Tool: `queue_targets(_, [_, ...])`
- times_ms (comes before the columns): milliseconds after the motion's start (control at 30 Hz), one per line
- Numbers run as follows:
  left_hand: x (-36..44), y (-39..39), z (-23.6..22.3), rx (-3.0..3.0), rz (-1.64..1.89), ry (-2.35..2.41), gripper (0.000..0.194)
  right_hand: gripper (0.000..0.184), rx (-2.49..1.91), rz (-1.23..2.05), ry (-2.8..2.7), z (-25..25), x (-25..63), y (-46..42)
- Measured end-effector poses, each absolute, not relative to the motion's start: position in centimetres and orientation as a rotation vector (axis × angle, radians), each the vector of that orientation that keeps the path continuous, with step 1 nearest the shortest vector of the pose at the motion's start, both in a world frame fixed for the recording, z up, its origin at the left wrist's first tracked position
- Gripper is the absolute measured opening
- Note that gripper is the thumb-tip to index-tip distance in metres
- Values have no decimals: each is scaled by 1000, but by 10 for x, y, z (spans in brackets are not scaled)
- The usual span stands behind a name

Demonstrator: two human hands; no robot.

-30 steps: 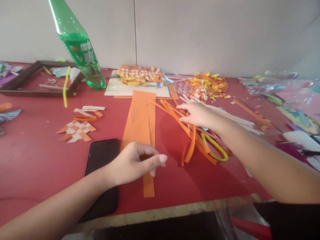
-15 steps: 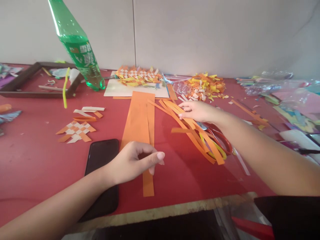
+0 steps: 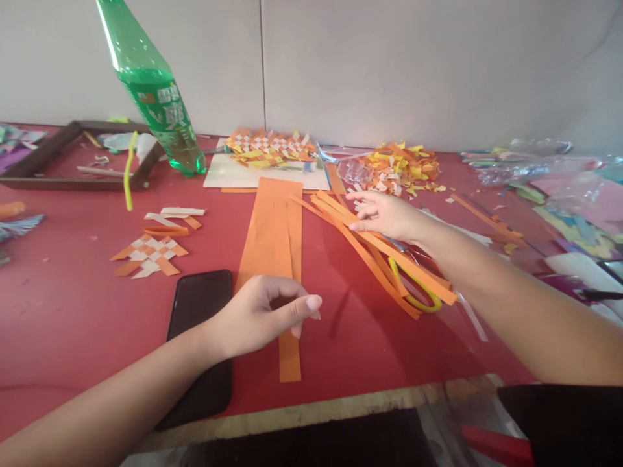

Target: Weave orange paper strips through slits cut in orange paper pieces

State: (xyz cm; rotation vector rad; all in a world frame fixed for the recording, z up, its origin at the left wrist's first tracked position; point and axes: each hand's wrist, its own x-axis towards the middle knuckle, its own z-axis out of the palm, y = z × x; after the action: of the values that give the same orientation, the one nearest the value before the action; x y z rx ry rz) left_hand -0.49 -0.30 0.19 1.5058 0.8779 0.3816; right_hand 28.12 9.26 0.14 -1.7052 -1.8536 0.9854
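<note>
- Curling its fingers loosely, the left hand (image 3: 257, 318) stays slightly parted from its thumb over the orange sheet (image 3: 265, 240).
- The right hand (image 3: 389, 217) is at the far end of the orange strips (image 3: 409, 261); whether its fingers grip any cannot be told.
- These strips lie partly across a yellow loop (image 3: 433, 305) on the red surface (image 3: 341, 363).
- A black phone (image 3: 202, 305) lies just beside the sheet.
</note>
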Motion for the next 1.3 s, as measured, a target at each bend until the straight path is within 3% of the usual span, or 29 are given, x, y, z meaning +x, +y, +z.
queue_targets(200, [-6, -3, 2, 1525, 387, 892, 43, 83, -1743, 698, -1982, -8, 285, 88])
queue_targets(267, [-6, -4, 2, 1533, 393, 892, 43, 73, -1759, 420, -2128, -9, 284, 85])
queue_targets(367, [-6, -4, 1, 1532, 436, 896, 43, 41, -1675, 14, -2290, -5, 277, 78])
queue_targets(467, [-6, -4, -1, 1495, 533, 963, 41, 24, -1538, -126, -2358, 1, 260, 66])
queue_targets(633, [-5, 0, -8, 1207, 958, 1129, 31, 28, -1304, 72, -2466, 1, 214, 40])
queue_targets(833, [-5, 9, -16, 917, 1119, 1123, 14, 61, -1135, 284, -2561, -12, 172, 22])
queue_targets(1067, [-2, 11, -17, 988, 1047, 1127, 11, 25, -1066, 463, -2576, -14, 170, 16])
queue_targets(1300, [-5, 5, -12, 1421, 1017, 1248, 22, 34, -1040, 941, -2125, -6, 183, -1])
